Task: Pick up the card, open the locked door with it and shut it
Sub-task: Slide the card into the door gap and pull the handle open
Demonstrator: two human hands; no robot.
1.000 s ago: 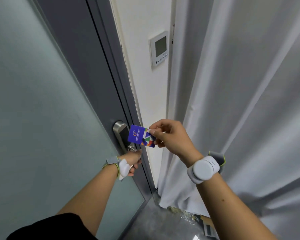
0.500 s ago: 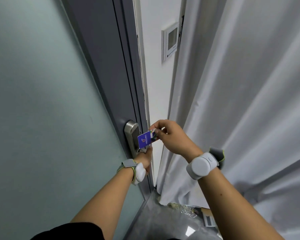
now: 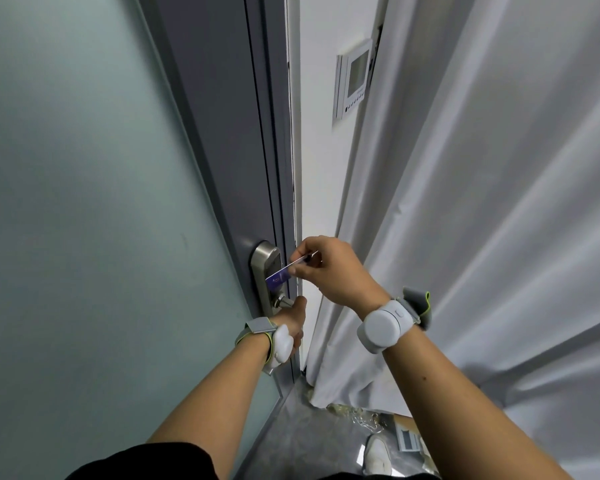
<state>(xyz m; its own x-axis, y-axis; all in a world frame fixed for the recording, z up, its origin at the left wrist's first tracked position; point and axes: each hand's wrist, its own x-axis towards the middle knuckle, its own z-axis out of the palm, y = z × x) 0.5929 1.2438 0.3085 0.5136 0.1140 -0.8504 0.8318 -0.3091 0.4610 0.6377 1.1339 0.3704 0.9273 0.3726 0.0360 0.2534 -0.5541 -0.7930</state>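
right hand (image 3: 329, 268) pinches card (image 3: 280, 274) at lock (image 3: 269, 275) reader, left hand (image 3: 291, 322) clamped on handle (image 3: 284, 301); turning before it reads risks it jamming locked.

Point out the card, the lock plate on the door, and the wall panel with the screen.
card (image 3: 278, 276): head view, on its blue face beside the lock.
lock plate (image 3: 264, 268): head view, on the steel upper body.
wall panel (image 3: 355, 76): head view, on its screen.
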